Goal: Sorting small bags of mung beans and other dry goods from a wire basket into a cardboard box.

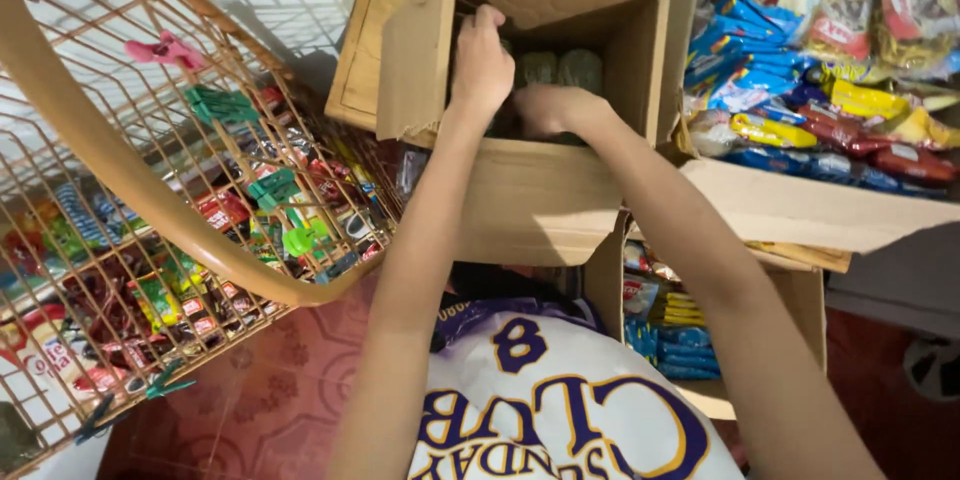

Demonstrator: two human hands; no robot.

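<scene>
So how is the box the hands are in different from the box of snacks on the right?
The middle box has both hands inside it, the left hand and the right hand, while nobody touches the right box. The middle box looks deep and dark with greenish packets low down; the right box is heaped with bright blue, yellow and red packets. Both are brown cardboard, open on top.
</scene>
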